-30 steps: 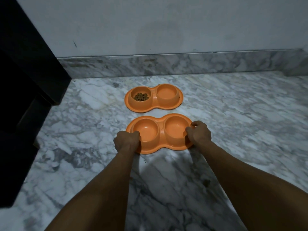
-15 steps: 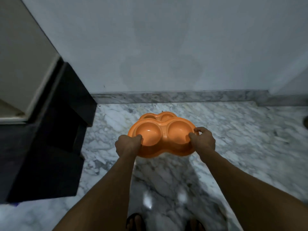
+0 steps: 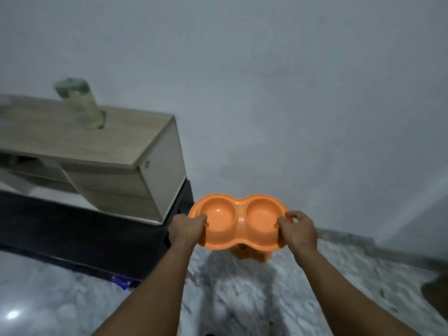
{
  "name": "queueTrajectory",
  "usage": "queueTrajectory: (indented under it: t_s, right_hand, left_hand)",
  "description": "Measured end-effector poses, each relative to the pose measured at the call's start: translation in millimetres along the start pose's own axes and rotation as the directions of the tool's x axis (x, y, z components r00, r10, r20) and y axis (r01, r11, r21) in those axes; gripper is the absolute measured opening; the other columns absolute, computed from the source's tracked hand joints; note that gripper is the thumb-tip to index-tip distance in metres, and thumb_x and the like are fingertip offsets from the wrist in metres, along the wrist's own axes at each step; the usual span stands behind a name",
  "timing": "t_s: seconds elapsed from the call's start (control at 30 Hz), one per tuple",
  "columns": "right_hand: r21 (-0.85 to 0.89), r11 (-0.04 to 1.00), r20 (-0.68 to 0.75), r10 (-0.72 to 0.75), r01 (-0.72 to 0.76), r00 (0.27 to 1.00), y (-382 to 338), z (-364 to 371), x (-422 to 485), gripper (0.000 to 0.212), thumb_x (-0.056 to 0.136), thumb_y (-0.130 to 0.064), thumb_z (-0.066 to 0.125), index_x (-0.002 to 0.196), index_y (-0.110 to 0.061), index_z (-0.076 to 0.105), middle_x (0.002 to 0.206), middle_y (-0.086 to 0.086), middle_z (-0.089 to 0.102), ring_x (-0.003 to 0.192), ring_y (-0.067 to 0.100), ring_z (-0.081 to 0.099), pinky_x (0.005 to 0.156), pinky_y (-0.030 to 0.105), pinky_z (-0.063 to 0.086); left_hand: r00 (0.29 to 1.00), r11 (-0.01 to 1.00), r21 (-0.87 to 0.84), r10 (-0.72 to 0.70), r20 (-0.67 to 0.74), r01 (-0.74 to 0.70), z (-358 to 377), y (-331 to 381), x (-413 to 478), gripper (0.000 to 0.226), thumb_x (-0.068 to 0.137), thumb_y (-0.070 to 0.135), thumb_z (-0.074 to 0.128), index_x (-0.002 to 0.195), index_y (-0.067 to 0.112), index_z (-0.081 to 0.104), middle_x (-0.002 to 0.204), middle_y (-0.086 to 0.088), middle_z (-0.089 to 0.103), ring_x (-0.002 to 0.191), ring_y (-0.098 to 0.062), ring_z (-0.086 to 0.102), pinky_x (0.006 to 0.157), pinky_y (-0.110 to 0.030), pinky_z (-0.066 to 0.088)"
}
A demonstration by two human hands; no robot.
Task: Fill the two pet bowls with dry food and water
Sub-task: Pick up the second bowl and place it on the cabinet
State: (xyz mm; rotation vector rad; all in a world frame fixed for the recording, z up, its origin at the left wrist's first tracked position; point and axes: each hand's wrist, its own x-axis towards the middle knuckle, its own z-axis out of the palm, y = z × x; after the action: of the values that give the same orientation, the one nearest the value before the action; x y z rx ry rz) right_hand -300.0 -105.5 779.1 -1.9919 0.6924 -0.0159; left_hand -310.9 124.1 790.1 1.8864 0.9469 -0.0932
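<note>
Head view: the left grip (image 3: 185, 229) is clamped on the left end of the orange double bowl (image 3: 240, 215), thumb over the rim and the curled fingers hidden beneath it. The right grip (image 3: 300, 231) is clamped on the bowl's right end in the same way, with thumb and forefinger pinching the rim. The bowl hangs between the two grips, off the floor, open side up, and both round wells show bare orange plastic, with a small glint in the left one.

Just below the bowl, a second orange bowl (image 3: 253, 256) sits on the marble floor (image 3: 242, 301). Most of it is hidden behind the held bowl, so its contents cannot be seen. Behind the bowl rises a plain grey wall (image 3: 266, 93).

Left of the bowl stands a wooden cabinet (image 3: 101, 144) on a black base (image 3: 72, 236). Its left part is cut off by the frame edge. On top of the cabinet, well apart from the bowl, stands a green bottle (image 3: 78, 103), too blurred for any label to be read. A blue scrap (image 3: 121, 283) lies at the foot of the base, below and left of the bowl. Far right of the bowl a dark shape (image 3: 436, 295) is cut off and cannot be made out.
</note>
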Motion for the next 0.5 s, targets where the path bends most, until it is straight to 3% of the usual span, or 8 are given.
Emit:
queueTrajectory:
  t_s: [0.13,0.27,0.5]
  right_hand:
    - [0.006,0.996,0.055,-0.087,0.087,0.995,-46,-9,-48,0.027,0.077,-0.028,0.069,0.104,-0.024,0.068,0.114,0.009,0.068,0.104,0.034,0.062,0.092,0.048,0.053]
    - [0.006,0.983,0.147,-0.184,0.185,0.972,-81,9,-94,0.025,0.079,-0.029,0.071,0.103,-0.020,0.070,0.113,0.011,0.069,0.104,0.036,0.062,0.091,0.045,0.052]
    - [0.043,0.944,0.333,-0.321,0.326,0.887,-145,101,-178,0.031,0.080,-0.030,0.070,0.109,-0.017,0.070,0.114,0.012,0.068,0.103,0.034,0.062,0.090,0.043,0.052]
  left_hand:
    - [0.992,0.995,-0.096,-0.038,-0.120,0.026,-63,-2,-47,0.044,0.082,0.032,0.069,0.109,-0.003,0.065,0.108,-0.018,0.066,0.093,-0.032,0.061,0.069,-0.032,0.042]
    - [0.975,0.985,-0.168,-0.082,-0.208,0.047,-131,-17,-72,0.053,0.081,0.036,0.068,0.117,-0.003,0.064,0.119,-0.021,0.065,0.108,-0.036,0.062,0.077,-0.032,0.046]
    - [0.917,0.951,-0.305,-0.158,-0.365,0.042,-259,-59,-57,0.043,0.082,0.036,0.068,0.105,-0.001,0.064,0.095,-0.013,0.062,0.082,-0.028,0.058,0.069,-0.033,0.046]
